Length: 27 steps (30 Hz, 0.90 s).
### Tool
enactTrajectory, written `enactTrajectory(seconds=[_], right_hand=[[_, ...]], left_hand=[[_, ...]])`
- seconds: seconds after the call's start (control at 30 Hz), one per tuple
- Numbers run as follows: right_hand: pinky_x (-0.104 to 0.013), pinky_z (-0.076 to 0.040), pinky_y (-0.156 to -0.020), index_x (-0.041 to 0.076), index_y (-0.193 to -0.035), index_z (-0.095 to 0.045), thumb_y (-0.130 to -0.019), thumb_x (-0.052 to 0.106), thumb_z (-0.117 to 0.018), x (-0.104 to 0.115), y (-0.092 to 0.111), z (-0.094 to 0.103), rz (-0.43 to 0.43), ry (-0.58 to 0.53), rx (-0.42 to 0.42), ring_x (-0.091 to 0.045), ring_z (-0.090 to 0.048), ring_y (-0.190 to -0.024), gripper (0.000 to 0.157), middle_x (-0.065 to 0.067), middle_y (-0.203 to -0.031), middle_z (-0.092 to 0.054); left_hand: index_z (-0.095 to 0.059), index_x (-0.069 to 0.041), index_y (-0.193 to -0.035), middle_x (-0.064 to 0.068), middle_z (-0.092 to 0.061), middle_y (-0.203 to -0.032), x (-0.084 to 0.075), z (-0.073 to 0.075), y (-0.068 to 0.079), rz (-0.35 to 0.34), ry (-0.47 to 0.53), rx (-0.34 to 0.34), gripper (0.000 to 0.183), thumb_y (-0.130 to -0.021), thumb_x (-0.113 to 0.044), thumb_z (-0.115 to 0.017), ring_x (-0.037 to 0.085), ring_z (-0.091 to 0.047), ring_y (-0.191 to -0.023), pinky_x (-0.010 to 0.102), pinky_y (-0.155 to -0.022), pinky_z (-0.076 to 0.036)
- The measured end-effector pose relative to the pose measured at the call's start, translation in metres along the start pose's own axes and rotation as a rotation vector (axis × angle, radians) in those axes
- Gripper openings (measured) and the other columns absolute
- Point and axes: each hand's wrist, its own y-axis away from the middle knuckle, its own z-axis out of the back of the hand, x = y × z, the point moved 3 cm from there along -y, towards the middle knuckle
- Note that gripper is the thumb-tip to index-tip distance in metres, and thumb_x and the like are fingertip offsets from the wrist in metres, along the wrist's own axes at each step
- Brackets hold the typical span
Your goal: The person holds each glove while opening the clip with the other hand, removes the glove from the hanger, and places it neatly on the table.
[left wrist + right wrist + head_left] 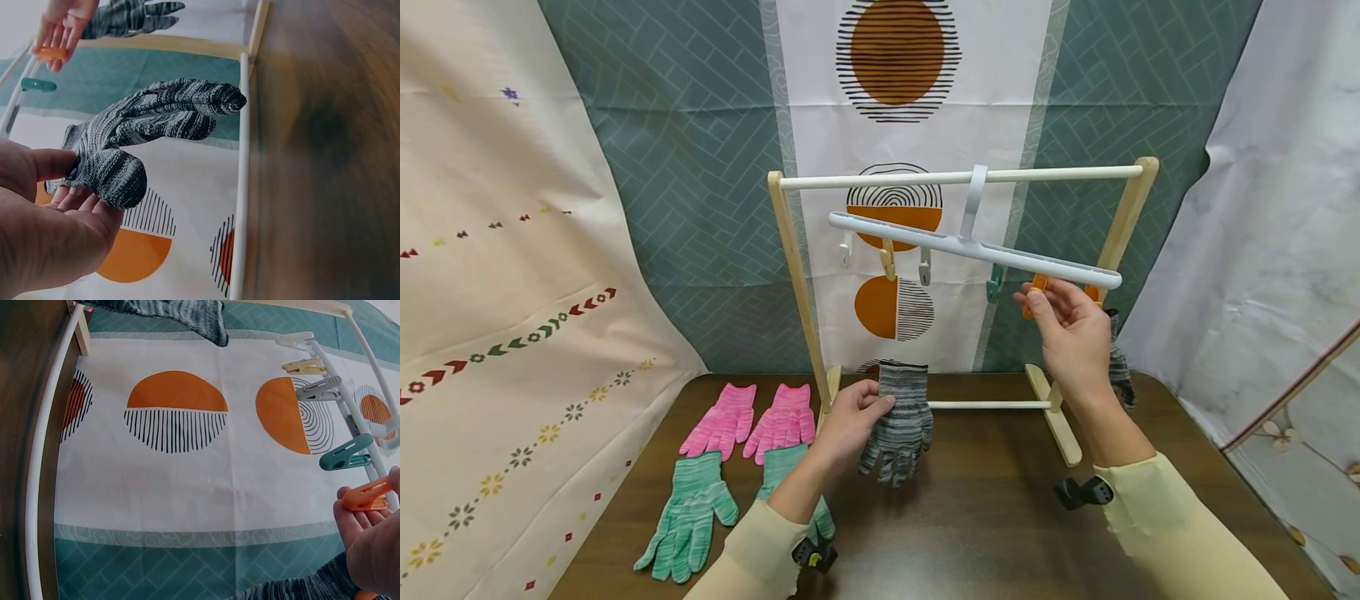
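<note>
My left hand (pixel 850 421) pinches a grey-and-black striped knit glove (pixel 901 425) near its cuff, and the glove's fingers hang down over the table. Up at the lower right end of a white clip hanger (pixel 925 237), my right hand (pixel 1075 333) grips an orange clothespin (pixel 1036 292) between thumb and fingers. The right wrist view shows this orange clothespin (pixel 362 497) in the fingertips. A second striped glove (pixel 1120 371) hangs at the hanger's right end by another orange clothespin (pixel 1093 292), partly hidden behind my right hand.
The tilted hanger hooks over the top bar of a wooden rack (pixel 865 181). White, yellow, grey and green clothespins (pixel 995 283) dangle from it. On the table's left lie two pink gloves (pixel 722 421) and two green gloves (pixel 692 517), one partly under my left forearm.
</note>
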Motion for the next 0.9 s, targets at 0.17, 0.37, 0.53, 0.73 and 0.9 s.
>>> enactTrajectory(seconds=[0.17,0.37,0.53,0.73,0.9], right_hand=[[-0.023,-0.053,-0.099,0.002,-0.140,-0.065,-0.106,0.021,-0.068,0.000,0.000,0.001,0.000,-0.016,-0.002,-0.014,-0.074,-0.109,0.039,-0.020,-0.126,-0.073],[-0.023,-0.054,-0.097,0.000,-0.141,-0.064,-0.105,0.020,-0.069,0.001,-0.002,0.001,0.009,-0.023,-0.008,-0.014,-0.074,-0.108,0.041,-0.012,-0.121,-0.075],[-0.022,-0.054,-0.095,-0.003,-0.141,-0.063,-0.106,0.019,-0.069,0.001,-0.002,0.002,0.009,-0.015,-0.015,-0.013,-0.074,-0.108,0.042,-0.012,-0.122,-0.075],[-0.021,-0.055,-0.095,-0.002,-0.141,-0.063,-0.106,0.019,-0.068,0.001,-0.002,0.003,0.008,-0.001,-0.018,-0.012,-0.074,-0.108,0.041,-0.013,-0.123,-0.075],[-0.022,-0.054,-0.097,-0.001,-0.141,-0.063,-0.106,0.019,-0.068,0.000,-0.001,0.004,0.000,0.006,-0.019,-0.012,-0.074,-0.109,0.041,-0.017,-0.126,-0.074]], left_hand=[[-0.057,0.002,-0.106,0.004,-0.068,-0.080,0.004,0.005,0.005,0.015,-0.027,-0.022,0.012,-0.107,-0.010,-0.062,0.014,-0.058,-0.073,0.030,-0.070,-0.047],[-0.054,-0.001,-0.102,0.000,-0.054,-0.072,0.012,0.011,0.010,0.042,-0.045,-0.040,0.013,-0.107,-0.009,-0.062,0.015,-0.050,-0.072,0.030,-0.068,-0.040],[-0.059,0.001,-0.106,0.004,-0.070,-0.084,0.020,0.018,0.015,0.062,-0.084,-0.071,0.012,-0.106,-0.009,-0.063,0.013,-0.059,-0.077,0.031,-0.073,-0.046],[-0.059,0.006,-0.111,0.008,-0.071,-0.084,0.030,0.025,0.021,0.060,-0.079,-0.031,0.015,-0.106,-0.008,-0.062,0.014,-0.059,-0.075,0.030,-0.069,-0.047],[-0.058,0.008,-0.117,0.014,-0.075,-0.091,0.043,0.030,0.027,0.065,-0.101,-0.019,0.019,-0.107,-0.009,-0.061,0.015,-0.060,-0.078,0.032,-0.070,-0.048]])
